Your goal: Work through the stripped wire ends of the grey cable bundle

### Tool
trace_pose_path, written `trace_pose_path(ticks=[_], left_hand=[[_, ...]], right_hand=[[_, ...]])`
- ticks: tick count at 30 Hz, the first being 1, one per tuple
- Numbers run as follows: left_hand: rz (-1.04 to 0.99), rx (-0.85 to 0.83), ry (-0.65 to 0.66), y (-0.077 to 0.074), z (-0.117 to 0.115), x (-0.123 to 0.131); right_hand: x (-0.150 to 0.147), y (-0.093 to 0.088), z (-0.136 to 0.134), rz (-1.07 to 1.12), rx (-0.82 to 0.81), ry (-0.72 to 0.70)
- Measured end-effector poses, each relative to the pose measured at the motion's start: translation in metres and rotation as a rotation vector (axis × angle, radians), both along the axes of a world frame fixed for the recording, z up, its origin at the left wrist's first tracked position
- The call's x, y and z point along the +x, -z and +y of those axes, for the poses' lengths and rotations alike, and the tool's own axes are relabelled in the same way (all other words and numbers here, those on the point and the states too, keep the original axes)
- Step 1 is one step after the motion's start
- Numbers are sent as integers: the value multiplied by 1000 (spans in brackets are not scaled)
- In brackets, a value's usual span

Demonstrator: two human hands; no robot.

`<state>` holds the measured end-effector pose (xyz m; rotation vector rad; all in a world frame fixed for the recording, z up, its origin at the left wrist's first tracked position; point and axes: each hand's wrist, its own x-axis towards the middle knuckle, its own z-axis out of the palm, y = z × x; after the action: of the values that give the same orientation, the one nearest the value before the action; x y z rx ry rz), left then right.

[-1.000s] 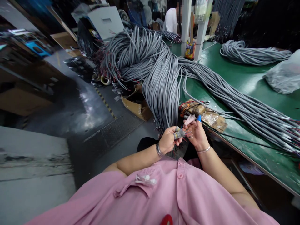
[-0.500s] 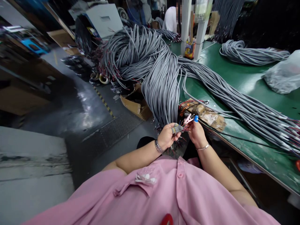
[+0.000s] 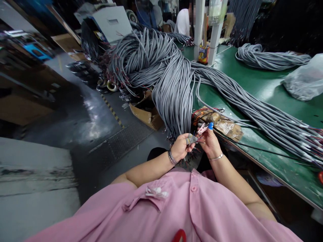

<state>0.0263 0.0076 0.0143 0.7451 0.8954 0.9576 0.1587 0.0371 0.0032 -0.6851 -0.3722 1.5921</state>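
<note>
My left hand is closed around the end of a cable, a grey cover on its thumb. Thin coloured wires fan out from that grip towards my right hand. A small pink clip, like a clothes peg, sits between the thumb and fingers of my right hand, whose thumb wears a blue cap. Its fingers are partly hidden behind the clip and wires. A thick bundle of grey cables hangs over the table edge just beyond my hands.
On the green table, more grey cables stretch right, past a taped cardboard piece. A coiled cable bundle and a plastic bag lie farther back. An open cardboard box is on the floor. Someone in white is behind the post.
The pink clip in my right hand has shifted slightly and turned among the wire ends. Both hands stay close together in nearly the same place.
</note>
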Motion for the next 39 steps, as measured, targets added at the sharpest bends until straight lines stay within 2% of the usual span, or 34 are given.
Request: trace_pose_path(ticks=[8, 17, 22, 27, 34, 39], left_hand=[[25, 39, -31, -8, -14, -2], [-17, 62, -175, -15, -17, 7], [-17, 17, -185, -11, -13, 10], [-1, 14, -163, -5, -12, 10], [7, 45, -149, -6, -18, 6], [3, 67, -190, -12, -23, 3]], right_hand=[[13, 4, -8, 41, -7, -163], [7, -4, -10, -42, 44, -50], [3, -3, -5, 6, -12, -67], [1, 1, -1, 4, -29, -18], [7, 4, -6, 36, -22, -93], [14, 0, -10, 9, 1, -172]])
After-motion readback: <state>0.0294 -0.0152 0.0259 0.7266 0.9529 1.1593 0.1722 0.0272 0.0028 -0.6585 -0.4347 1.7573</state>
